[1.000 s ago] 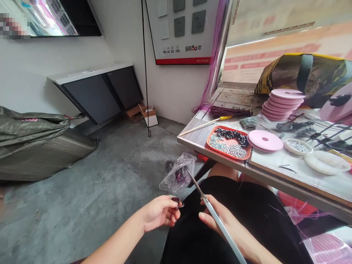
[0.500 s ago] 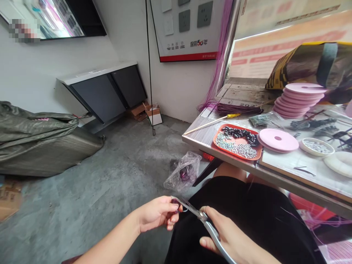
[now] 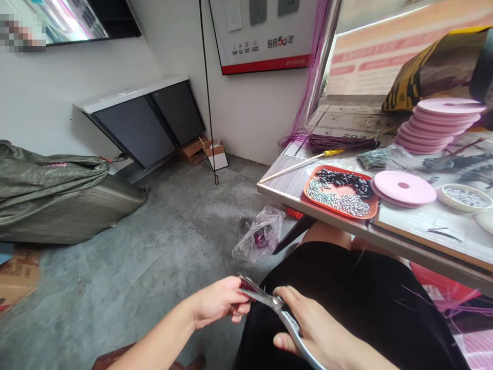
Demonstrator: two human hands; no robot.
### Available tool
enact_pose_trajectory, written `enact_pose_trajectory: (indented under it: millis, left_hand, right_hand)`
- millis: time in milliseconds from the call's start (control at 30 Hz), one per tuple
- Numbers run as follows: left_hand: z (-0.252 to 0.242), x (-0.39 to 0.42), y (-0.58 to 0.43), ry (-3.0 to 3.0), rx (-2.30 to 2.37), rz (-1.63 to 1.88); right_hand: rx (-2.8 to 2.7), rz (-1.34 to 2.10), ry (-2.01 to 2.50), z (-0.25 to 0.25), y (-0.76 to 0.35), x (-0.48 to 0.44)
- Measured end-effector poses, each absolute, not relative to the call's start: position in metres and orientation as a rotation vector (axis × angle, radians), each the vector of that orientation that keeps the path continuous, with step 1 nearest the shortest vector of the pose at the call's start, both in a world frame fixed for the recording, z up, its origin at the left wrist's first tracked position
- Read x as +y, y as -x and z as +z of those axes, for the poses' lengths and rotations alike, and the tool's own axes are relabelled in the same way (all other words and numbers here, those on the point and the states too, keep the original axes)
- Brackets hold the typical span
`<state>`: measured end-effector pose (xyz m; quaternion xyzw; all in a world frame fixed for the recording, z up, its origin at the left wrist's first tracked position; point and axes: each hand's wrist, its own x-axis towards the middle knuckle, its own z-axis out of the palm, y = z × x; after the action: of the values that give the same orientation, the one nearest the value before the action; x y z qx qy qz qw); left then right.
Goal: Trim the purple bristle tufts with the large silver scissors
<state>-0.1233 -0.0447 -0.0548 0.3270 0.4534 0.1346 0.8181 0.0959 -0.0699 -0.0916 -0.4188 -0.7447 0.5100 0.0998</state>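
Down in front of the black cloth on my lap, my left hand (image 3: 219, 303) pinches a small dark-red piece (image 3: 246, 284) between thumb and fingers. Its kind is too small and half hidden to make out. My right hand (image 3: 308, 321) is wrapped around the grey handles of a pair of scissors (image 3: 278, 304). The scissor blades are parted and point left, lying across the dark-red piece close to my left fingertips. Whether they touch it I cannot tell.
On the table to the right are a red tray (image 3: 375, 209) of black and silvery small parts, pink discs (image 3: 419, 189), a white dish (image 3: 442, 191) and a yellow-tipped stick (image 3: 296, 167). A clear plastic bag (image 3: 241, 249) lies on the floor; a green sack (image 3: 65, 205) stands left.
The scissors have moved slightly left, and their blades now lie across the dark-red piece by my left fingertips. My left hand keeps its pinch. The view has shifted a little.
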Motion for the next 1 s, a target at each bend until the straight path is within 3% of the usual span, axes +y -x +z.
enact_pose_trajectory:
  millis: [1000]
  left_hand:
    - [-0.064,-0.072,0.163,-0.576,0.962,0.360]
  right_hand:
    - [-2.399,1.466,1.177,-0.102,-0.062,-0.070]
